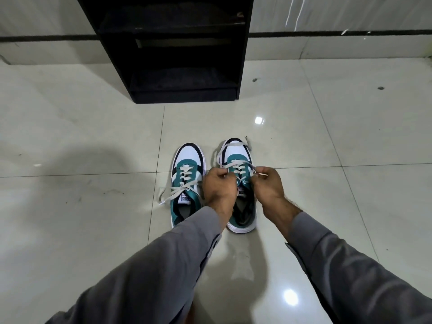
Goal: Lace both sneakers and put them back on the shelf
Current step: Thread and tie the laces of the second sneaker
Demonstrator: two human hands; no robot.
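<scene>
Two teal, white and black sneakers stand side by side on the tiled floor, toes pointing away from me. The left sneaker point(187, 181) has its grey laces threaded, with loose ends trailing to its left. Over the right sneaker point(236, 155), my left hand point(218, 185) and my right hand point(268, 183) each pinch one side of its grey lace point(233, 146), whose free ends loop forward over the toe. The black shelf point(168, 50) stands just beyond the shoes, its dark compartments open toward me.
Glossy pale floor tiles point(81, 141) surround the shoes on all sides. A tiled wall with a dark band runs behind the shelf. My grey sleeves reach in from the bottom of the view.
</scene>
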